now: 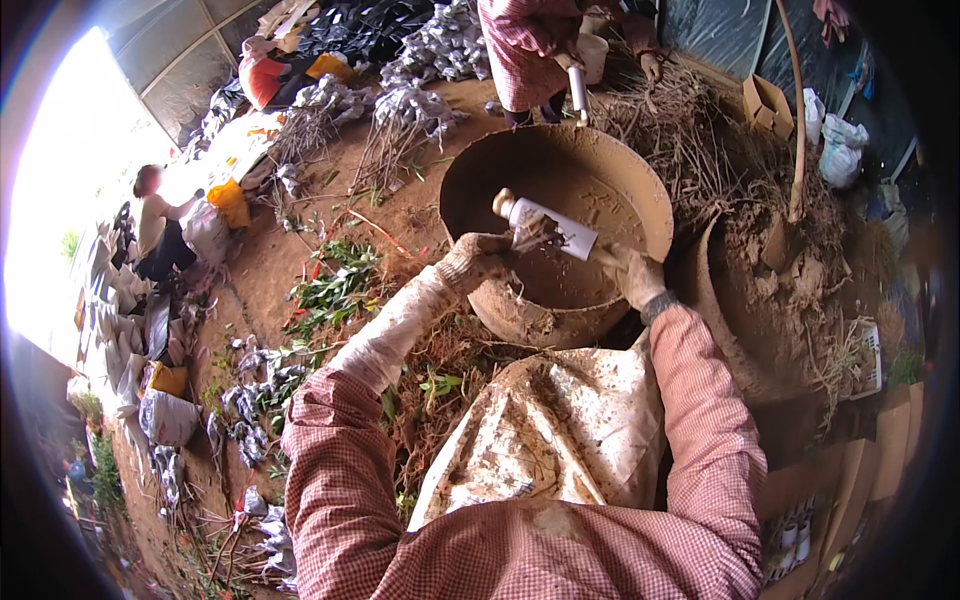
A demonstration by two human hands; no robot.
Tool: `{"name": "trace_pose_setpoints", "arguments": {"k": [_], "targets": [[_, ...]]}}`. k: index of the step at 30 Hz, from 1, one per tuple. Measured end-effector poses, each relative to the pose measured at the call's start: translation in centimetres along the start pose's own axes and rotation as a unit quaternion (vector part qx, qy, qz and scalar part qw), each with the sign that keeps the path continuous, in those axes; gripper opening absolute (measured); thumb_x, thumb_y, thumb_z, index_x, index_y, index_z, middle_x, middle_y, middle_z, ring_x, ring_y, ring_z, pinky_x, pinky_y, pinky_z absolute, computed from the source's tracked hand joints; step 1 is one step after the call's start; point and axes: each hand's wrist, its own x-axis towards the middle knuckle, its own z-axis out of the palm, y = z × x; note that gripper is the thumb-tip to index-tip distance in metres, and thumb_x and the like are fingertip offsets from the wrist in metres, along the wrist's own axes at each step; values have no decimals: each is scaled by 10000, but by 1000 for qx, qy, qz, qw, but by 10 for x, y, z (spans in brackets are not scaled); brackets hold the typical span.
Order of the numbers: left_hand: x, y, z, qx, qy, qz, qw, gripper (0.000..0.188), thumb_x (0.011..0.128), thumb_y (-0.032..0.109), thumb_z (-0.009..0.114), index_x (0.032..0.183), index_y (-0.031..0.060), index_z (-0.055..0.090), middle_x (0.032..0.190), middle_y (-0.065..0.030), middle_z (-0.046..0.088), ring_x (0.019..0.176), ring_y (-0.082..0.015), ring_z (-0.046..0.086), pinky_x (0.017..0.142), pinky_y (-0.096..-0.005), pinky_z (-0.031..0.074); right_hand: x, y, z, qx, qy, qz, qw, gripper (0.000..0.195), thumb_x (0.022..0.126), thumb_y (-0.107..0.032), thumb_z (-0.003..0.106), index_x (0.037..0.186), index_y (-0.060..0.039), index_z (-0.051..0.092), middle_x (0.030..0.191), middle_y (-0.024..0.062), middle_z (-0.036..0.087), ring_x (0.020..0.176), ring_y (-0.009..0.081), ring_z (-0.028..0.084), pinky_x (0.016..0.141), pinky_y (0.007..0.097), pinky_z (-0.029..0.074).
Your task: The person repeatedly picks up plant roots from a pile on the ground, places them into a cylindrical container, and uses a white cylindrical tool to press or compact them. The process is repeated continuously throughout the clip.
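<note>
Both my gloved, muddy hands are over a large round basin (555, 319) holding brown mud. A white plastic tube (564, 231) lies slantwise between them, with a pale knob-like end at its upper left. My left hand (480, 259) grips a small clump of muddy roots (538, 231) that lies against the tube. At the tube's lower right end is my right hand (634, 276), its fingers at the end; whether they close on it is hard to tell. A mud-stained white sheet (555, 442) covers my lap.
Green leafy cuttings (337, 281) and roots lie left of the basin. A co-worker (525, 52) stands beyond it, holding a similar tube (577, 90). Muddy bare-rooted stems (690, 127) are heaped at the right. Two people sit farther left among wrapped bundles (412, 105).
</note>
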Motion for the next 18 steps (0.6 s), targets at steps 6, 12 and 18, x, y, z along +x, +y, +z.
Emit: {"name": "trace_pose_setpoints", "arguments": {"k": [6, 12, 18], "targets": [[-23, 44, -23, 199, 62, -106, 972, 241, 930, 143, 549, 1093, -20, 620, 932, -83, 672, 885, -147, 631, 799, -296, 521, -53, -124, -15, -408, -90, -243, 875, 399, 691, -275, 768, 1067, -230, 642, 893, 56, 651, 852, 228, 632, 716, 352, 510], [-49, 13, -50, 529, 101, -154, 829, 324, 928, 313, 519, 1134, 74, 588, 977, -69, 645, 892, -162, 614, 794, -308, 528, -26, -184, -25, -397, -53, -402, 823, 463, 655, -232, 790, 1095, -288, 657, 766, -15, 600, 698, 188, 579, 662, 328, 490], [-110, -3, -28, 654, 54, 26, 754, 204, 944, 289, 490, 1096, 223, 607, 1063, -20, 617, 969, -198, 567, 889, -519, 415, 22, -193, 10, -393, -36, -380, 837, 284, 723, -271, 737, 1001, -242, 690, 783, -46, 638, 749, 147, 610, 687, 298, 496]]}}
